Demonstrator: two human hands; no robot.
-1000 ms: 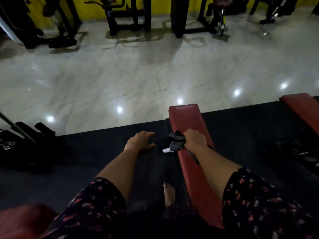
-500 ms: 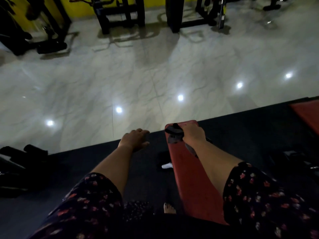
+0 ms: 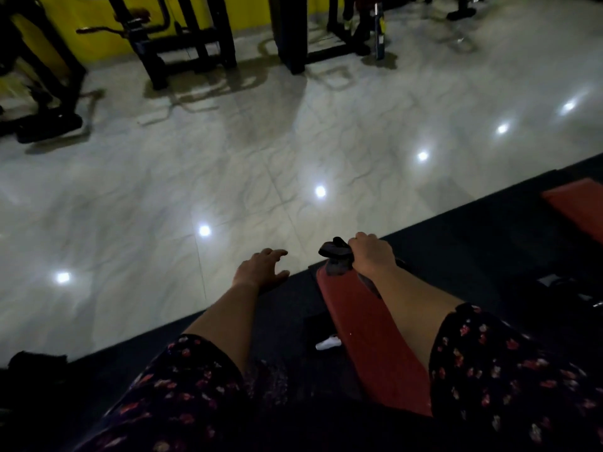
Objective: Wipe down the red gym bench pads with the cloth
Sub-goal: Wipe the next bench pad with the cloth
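Clenching the right hand [image 3: 372, 256] round a bunched dark cloth [image 3: 336, 261], curling the fingers over it and pressing it onto the far end of the long red bench pad [image 3: 368, 327]. Letting one fold of the cloth stick up past the far edge of the bench, and a dark tail of it run back beside the wrist. Stretching the right forearm along the bench from the near end.

Keeping the left hand [image 3: 257, 270] loose and holding nothing, spreading the fingers slightly, off the left edge of the bench where the black rubber mat [image 3: 489, 256] meets the pale tiled floor [image 3: 228, 158]; touching the mat or hovering, impossible to tell.

Glimpsing a small white object [image 3: 328, 342] under the left edge of the bench, too dim to name. Catching a second red pad [image 3: 577, 207] well apart to the right on the same mat, and, across the floor, black gym machines [image 3: 182, 44] against a yellow wall [image 3: 107, 34].
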